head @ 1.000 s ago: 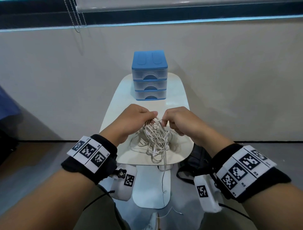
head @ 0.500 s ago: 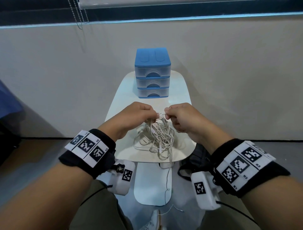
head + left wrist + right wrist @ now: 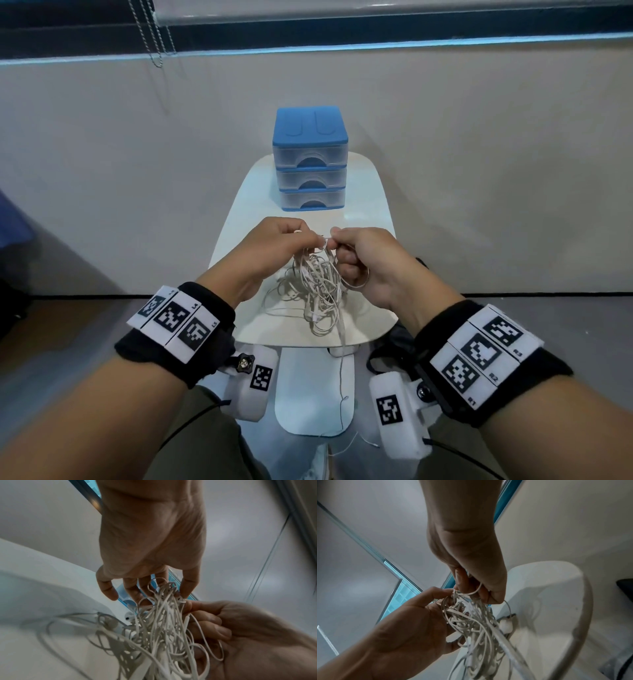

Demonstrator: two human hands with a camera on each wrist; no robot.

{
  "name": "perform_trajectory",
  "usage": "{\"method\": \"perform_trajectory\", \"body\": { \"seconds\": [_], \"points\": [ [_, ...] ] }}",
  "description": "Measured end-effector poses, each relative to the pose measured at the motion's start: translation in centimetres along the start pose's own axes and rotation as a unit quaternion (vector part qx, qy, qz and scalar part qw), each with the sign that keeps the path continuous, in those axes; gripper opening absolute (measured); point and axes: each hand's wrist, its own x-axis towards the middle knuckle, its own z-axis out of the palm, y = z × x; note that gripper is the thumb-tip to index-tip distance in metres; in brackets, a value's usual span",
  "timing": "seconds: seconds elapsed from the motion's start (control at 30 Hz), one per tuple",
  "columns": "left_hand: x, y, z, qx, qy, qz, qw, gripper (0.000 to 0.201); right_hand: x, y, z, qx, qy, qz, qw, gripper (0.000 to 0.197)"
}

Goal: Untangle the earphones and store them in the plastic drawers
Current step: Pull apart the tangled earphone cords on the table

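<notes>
Both hands lift a tangled bundle of white earphones (image 3: 317, 284) just above the near end of the table (image 3: 371, 202). The left hand (image 3: 274, 240) and right hand (image 3: 363, 260) each pinch cords at the top. The cables look light, limp and snag-prone; best gripped near an earbud or plug. The closed plastic drawers (image 3: 310, 161) stand at the far end.

The plastic drawers (image 3: 310, 162) stood at the table's (image 3: 370, 212) far end. Before them, both hands met above the table, left hand (image 3: 274, 245) left of the right hand (image 3: 371, 262), the earphone tangle (image 3: 317, 289) hanging between onto the near edge.
</notes>
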Motion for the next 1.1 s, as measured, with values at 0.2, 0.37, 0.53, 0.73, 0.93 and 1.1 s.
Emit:
{"method": "perform_trajectory", "body": {
  "seconds": [0.2,0.37,0.53,0.73,0.93,1.1],
  "points": [
    [0.1,-0.3,-0.5,0.003,-0.017,0.006,1.000,0.021,0.1,-0.3,-1.0,0.000,-0.057,-0.007,0.998,0.032],
    [-0.3,-0.7,-1.0,-0.013,-0.061,0.035,0.997,0.011,-0.8,-1.5,-2.6,0.020,-0.145,-0.040,0.988,0.028],
    [0.1,-1.3,-1.0,0.040,-0.016,0.042,0.998,0.009,-1.0,-3.9,-4.3,-0.083,-0.082,-0.115,0.986,0.025],
    [-0.1,-0.9,-0.6,0.118,0.025,0.076,0.990,0.009,-0.2,-6.0,-6.9,-0.185,0.058,-0.173,0.966,0.022],
    [-0.3,-0.2,0.2,0.186,0.054,0.126,0.973,0.011,0.8,-3.5,-8.0,-0.319,0.122,-0.118,0.932,0.019],
    [-0.5,-0.1,0.1,0.209,0.071,0.135,0.966,0.013,1.7,-1.3,-7.6,-0.364,0.101,-0.094,0.921,0.019]
  ]
}}
